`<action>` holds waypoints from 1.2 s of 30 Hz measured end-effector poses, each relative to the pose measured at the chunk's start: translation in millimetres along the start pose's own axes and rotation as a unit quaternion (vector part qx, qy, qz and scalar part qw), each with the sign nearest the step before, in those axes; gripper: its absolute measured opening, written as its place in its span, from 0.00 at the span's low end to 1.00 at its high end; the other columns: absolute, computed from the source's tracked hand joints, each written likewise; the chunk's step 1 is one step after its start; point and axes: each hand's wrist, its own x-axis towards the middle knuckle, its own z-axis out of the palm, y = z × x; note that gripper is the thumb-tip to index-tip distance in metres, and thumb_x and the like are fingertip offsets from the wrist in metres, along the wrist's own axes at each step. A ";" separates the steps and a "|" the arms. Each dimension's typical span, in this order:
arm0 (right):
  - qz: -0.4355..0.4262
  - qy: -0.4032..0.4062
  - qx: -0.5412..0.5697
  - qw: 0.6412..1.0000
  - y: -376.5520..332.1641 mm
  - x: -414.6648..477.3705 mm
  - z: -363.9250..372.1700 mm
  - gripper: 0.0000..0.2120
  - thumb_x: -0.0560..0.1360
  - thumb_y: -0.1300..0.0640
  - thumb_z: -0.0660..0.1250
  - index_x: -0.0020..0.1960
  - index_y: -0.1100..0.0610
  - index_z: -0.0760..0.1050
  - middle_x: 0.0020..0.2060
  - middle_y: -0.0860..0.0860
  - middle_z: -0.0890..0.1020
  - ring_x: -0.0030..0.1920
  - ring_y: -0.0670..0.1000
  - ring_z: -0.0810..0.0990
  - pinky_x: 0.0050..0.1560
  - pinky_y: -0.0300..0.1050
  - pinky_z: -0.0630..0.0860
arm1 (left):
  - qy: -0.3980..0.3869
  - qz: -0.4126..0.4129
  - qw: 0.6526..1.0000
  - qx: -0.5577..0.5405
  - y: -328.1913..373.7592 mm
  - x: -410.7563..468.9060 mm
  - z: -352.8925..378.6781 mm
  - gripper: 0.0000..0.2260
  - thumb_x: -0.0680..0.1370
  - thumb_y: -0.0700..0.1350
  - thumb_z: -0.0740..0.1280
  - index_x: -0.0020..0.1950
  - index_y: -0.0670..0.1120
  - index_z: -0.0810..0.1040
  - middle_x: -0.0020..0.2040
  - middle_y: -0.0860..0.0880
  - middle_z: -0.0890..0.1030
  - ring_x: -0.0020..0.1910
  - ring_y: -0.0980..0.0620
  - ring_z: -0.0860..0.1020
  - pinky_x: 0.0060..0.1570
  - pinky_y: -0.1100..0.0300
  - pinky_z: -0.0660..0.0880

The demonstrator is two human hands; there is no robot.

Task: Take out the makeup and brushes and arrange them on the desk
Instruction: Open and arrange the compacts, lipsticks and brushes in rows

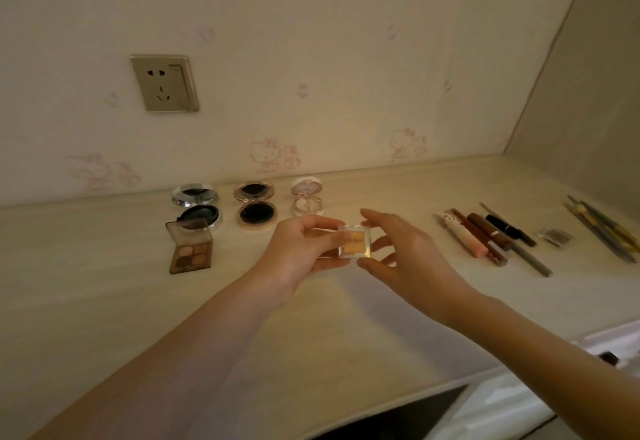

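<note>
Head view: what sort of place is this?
Probably a home bedroom dressing desk: cartoon-cat wallpaper, a wall socket, and a pale wood-grain desk with open compacts and an eyeshadow palette laid out.

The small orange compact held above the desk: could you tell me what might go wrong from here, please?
1. The left hand holds the orange compact only by its edges above the desk, while the right hand hovers open beside it; the compact could slip and drop in a handover.
2. The open pink round compact stands just behind the hands; setting down there might knock its raised lid.
</note>
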 end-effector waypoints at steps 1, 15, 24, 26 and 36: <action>-0.015 -0.001 0.000 1.000 -4.8 1.1 4.3 0.31 0.73 0.52 0.72 0.72 0.46 0.64 0.59 0.40 0.73 0.50 0.37 0.76 0.44 0.27 0.75 | 0.005 -0.006 1.000 -0.002 -0.9 -4.2 -6.3 0.10 0.72 0.38 0.74 0.52 0.40 0.81 0.46 0.42 0.85 0.45 0.45 0.84 0.42 0.57 0.81; -0.104 0.004 -0.004 0.995 -64.2 7.4 39.7 0.24 0.74 0.46 0.68 0.69 0.48 0.71 0.60 0.42 0.73 0.60 0.44 0.69 0.59 0.31 0.64 | -0.072 -0.098 0.943 -0.309 -9.4 -48.4 -65.9 0.14 0.74 0.46 0.69 0.54 0.39 0.83 0.59 0.36 0.80 0.58 0.39 0.80 0.50 0.52 0.80; -0.159 0.004 -0.067 0.985 -79.9 16.4 39.8 0.22 0.70 0.50 0.74 0.62 0.54 0.77 0.51 0.47 0.81 0.54 0.49 0.74 0.54 0.38 0.70 | -0.055 -0.080 0.953 -0.288 -13.8 -50.7 -74.9 0.13 0.72 0.44 0.70 0.53 0.38 0.83 0.57 0.37 0.81 0.56 0.40 0.81 0.47 0.52 0.80; -0.155 -0.007 -0.053 0.986 -79.2 18.3 38.9 0.23 0.70 0.50 0.74 0.63 0.52 0.77 0.50 0.47 0.81 0.53 0.47 0.73 0.53 0.38 0.70 | -0.054 -0.076 0.953 -0.288 -14.6 -50.3 -76.0 0.13 0.72 0.44 0.70 0.53 0.38 0.83 0.57 0.37 0.81 0.56 0.40 0.81 0.48 0.52 0.80; -0.090 -0.045 0.025 0.995 -81.3 26.2 33.0 0.18 0.71 0.43 0.70 0.60 0.43 0.78 0.54 0.39 0.82 0.55 0.34 0.73 0.53 0.24 0.67 | -0.039 -0.079 0.943 -0.322 -16.9 -48.7 -80.7 0.12 0.71 0.41 0.71 0.52 0.38 0.84 0.57 0.36 0.81 0.54 0.42 0.82 0.46 0.50 0.80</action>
